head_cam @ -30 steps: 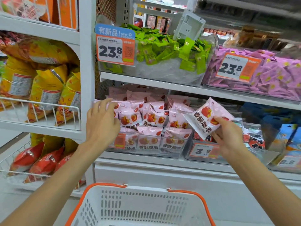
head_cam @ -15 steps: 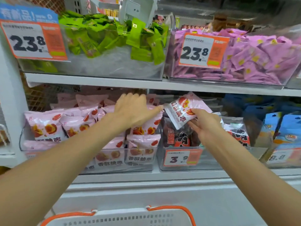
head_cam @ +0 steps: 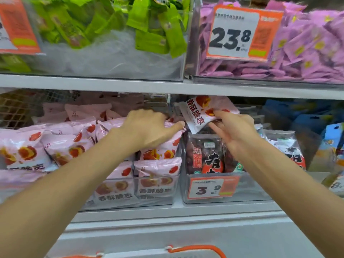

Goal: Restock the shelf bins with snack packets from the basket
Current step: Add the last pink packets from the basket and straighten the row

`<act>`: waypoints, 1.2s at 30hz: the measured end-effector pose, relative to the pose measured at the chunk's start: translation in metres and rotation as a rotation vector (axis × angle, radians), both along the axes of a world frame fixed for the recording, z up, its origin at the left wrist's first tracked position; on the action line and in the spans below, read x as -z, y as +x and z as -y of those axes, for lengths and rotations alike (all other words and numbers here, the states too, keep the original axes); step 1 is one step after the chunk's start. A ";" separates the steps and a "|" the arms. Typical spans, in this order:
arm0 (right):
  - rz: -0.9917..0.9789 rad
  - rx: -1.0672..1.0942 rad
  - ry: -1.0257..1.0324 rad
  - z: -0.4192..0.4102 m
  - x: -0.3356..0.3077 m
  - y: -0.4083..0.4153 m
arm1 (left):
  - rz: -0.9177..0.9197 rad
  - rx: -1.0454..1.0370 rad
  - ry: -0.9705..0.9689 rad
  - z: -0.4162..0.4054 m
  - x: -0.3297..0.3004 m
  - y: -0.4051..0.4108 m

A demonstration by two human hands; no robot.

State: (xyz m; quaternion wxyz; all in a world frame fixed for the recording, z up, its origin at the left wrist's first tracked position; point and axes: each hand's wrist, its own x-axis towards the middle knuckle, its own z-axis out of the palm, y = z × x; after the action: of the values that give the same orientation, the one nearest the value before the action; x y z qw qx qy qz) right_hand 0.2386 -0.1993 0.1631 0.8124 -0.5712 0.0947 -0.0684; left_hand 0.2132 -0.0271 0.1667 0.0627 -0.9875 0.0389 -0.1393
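My right hand point(head_cam: 235, 131) pinches a pink-and-white snack packet point(head_cam: 197, 112) tilted above the clear bin point(head_cam: 256, 189) of dark red packets point(head_cam: 206, 155) on the middle shelf. My left hand point(head_cam: 149, 127) lies palm down on the pile of matching pink packets point(head_cam: 74, 144) in the clear bin point(head_cam: 130, 194) to the left, fingers spread and pressing them back. The held packet hangs just right of the left hand's fingertips. Only the orange rim of the basket point(head_cam: 195, 249) shows at the bottom edge.
The white shelf board point(head_cam: 111, 84) runs just above both hands. Above it stand a bin of green packets point(head_cam: 104, 30) and a bin of purple packets point(head_cam: 307, 43) with a 23.8 price tag point(head_cam: 234, 34). Blue packets point(head_cam: 316, 120) fill the shelf to the right.
The view has moved closer to the shelf. My left hand slid right along the pink packets, and my right hand brought the held packet up toward the back of the shelf.
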 end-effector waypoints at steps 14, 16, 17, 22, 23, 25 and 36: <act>0.004 -0.104 -0.050 -0.057 0.003 0.058 | 0.003 0.081 -0.068 -0.006 0.003 -0.003; 0.073 -0.115 -0.223 -0.047 0.005 0.058 | -0.016 0.067 -0.054 -0.007 0.003 -0.001; 0.103 -0.127 -0.283 -0.040 0.005 0.057 | -0.026 0.058 -0.052 -0.006 0.003 -0.001; 0.276 -0.113 -0.529 -0.027 0.004 0.053 | -0.022 0.031 -0.085 -0.009 0.003 0.004; 0.308 -0.095 -0.562 -0.028 0.005 0.053 | -0.011 0.038 -0.074 -0.008 0.003 0.003; 0.356 -0.047 -0.603 -0.031 0.006 0.053 | -0.015 0.039 -0.065 -0.008 0.002 0.002; 0.295 -0.036 -0.471 -0.044 0.013 0.046 | -0.037 -0.028 -0.077 -0.006 0.000 0.002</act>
State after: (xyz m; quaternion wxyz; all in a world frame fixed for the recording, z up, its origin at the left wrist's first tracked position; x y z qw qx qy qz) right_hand 0.2847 -0.1549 0.1500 0.6633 -0.7298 -0.0530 -0.1566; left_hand 0.2150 -0.0214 0.1662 0.0256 -0.9920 0.0208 -0.1215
